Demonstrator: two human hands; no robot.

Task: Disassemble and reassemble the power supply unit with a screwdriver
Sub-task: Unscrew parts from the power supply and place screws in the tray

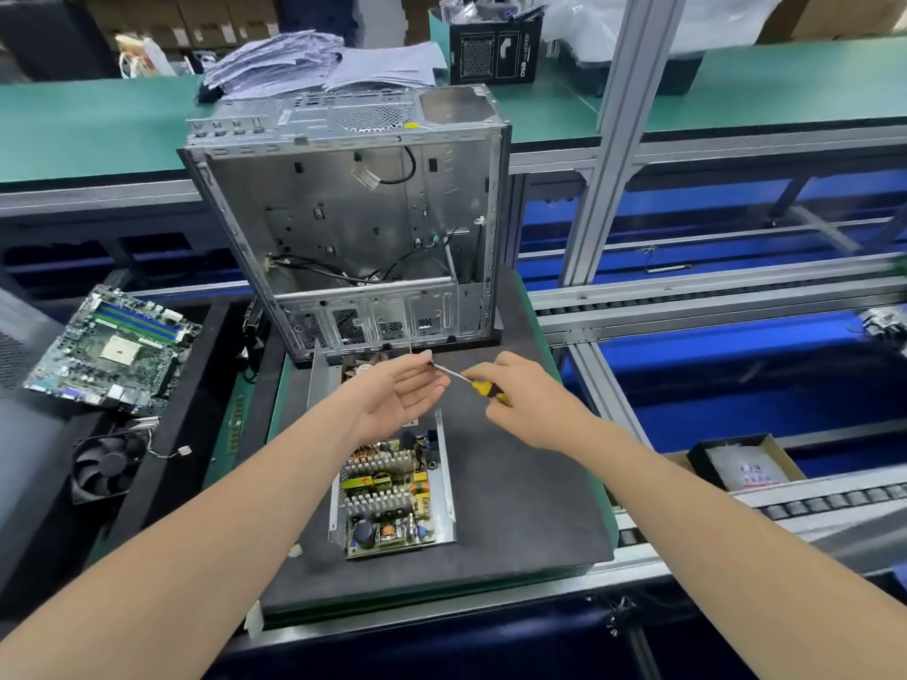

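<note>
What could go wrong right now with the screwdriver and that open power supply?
The tip of the screwdriver sits at the fingers of the left hand, so a push from the right hand could jab them. The power supply lies open on the mat near both hands, board exposed; a dropped tool or small part might land among its components.

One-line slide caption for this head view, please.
Right hand holds a screwdriver, tip against the open left hand, above the opened power supply in front of a computer case.
</note>
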